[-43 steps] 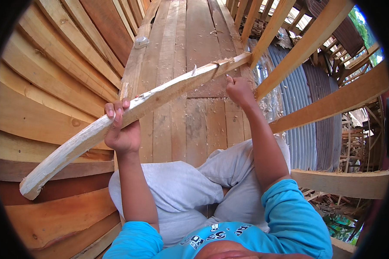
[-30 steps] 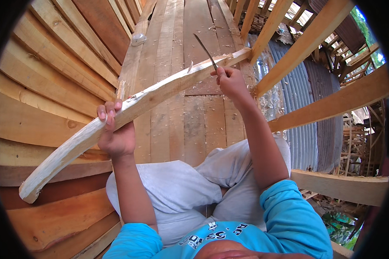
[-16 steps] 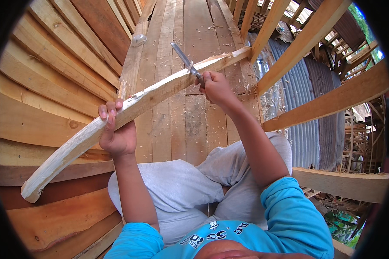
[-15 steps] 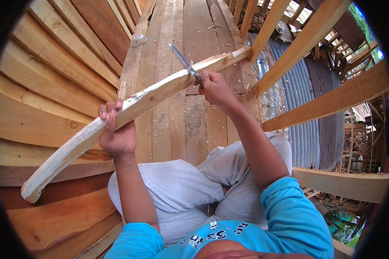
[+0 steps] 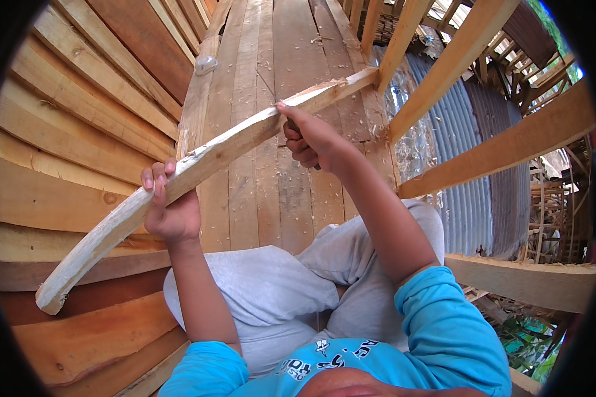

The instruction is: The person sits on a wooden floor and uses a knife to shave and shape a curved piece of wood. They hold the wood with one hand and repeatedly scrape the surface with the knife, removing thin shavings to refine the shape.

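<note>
A long, pale wooden stick (image 5: pixel 228 147), whittled whitish along its top, slants across my front from lower left to upper right. My left hand (image 5: pixel 172 208) is closed around its lower-middle part, fingertips showing over the upper edge. Farther up, my right hand (image 5: pixel 310 137) grips a knife (image 5: pixel 266 84) by its dark handle, mostly hidden in the fist. Its blade shows only as a thin line beyond the stick. My right thumb touches the stick's top or lies just over it; I cannot tell which.
Wood shavings lie scattered over the plank floor (image 5: pixel 248 192). A plank wall (image 5: pixel 59 165) rises close on the left, and a wooden railing (image 5: pixel 496 155) on the right. The stick's far end meets or nears a railing post. A clear, rounded object (image 5: pixel 205 64) lies by the wall.
My right hand has slid left along the stick, toward my left hand. The knife blade has turned from showing its flat to nearly edge-on. My left hand keeps its hold.
</note>
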Tool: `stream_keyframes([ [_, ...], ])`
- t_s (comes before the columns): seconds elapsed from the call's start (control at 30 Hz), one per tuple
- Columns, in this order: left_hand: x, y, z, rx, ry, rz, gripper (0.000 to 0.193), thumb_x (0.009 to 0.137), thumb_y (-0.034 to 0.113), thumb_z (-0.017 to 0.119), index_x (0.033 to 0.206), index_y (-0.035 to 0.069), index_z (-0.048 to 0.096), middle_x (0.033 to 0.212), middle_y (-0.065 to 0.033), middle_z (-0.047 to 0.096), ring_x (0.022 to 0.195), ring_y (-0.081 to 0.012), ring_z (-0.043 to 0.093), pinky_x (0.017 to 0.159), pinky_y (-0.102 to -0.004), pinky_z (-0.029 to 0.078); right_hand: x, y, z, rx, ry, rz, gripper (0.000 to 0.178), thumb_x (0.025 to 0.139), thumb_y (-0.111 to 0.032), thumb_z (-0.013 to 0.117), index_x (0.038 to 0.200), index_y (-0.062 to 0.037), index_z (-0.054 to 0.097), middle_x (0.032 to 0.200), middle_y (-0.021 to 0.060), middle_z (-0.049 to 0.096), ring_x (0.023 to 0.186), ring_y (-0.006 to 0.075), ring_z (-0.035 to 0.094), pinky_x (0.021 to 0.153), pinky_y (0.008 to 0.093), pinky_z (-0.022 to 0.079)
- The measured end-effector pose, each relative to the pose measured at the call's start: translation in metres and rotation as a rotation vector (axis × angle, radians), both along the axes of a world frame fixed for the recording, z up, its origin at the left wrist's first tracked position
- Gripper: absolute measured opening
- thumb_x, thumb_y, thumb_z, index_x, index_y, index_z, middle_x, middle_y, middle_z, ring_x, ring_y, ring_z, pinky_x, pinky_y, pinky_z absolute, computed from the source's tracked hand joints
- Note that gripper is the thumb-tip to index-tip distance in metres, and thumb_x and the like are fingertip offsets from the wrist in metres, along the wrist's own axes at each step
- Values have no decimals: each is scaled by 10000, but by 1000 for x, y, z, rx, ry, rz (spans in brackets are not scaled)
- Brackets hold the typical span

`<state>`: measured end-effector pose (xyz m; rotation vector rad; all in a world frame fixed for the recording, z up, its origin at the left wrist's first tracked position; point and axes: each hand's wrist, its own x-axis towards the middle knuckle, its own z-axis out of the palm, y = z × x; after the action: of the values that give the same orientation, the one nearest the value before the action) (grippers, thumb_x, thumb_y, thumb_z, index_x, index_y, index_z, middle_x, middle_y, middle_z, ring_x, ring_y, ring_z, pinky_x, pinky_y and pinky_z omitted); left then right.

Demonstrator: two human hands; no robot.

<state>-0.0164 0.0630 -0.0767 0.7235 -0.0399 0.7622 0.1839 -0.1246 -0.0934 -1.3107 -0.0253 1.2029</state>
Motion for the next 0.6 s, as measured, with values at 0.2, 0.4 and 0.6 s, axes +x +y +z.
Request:
stream_keyframes([
  [0.2,-1,0,0,5,-3,-13,224,846,37,607,900,199,462,884,38,473,1056,-165,473,1072,-455,325,14,-30,27,253,16,-150,587,929,-602,470,582,-166,285,485,-62,237,372,58,142,349,251,90],
  [0.4,-4,2,-2,6,-7,-18,218,852,38,605,901,198,466,886,39,471,1059,-159,475,1076,-457,324,12,-82,72,45,-630,159,564,934,-557,527,584,-146,364,500,-69,292,390,36,199,354,230,124],
  [0.6,1,0,-4,5,-14,-33,211,850,43,615,902,187,469,892,30,484,1061,-165,486,1086,-470,323,58,-156,53,-1093,-1591,-413,387,956,-378,537,1000,-6,636,849,167,692,755,325,680,651,404,502],
])
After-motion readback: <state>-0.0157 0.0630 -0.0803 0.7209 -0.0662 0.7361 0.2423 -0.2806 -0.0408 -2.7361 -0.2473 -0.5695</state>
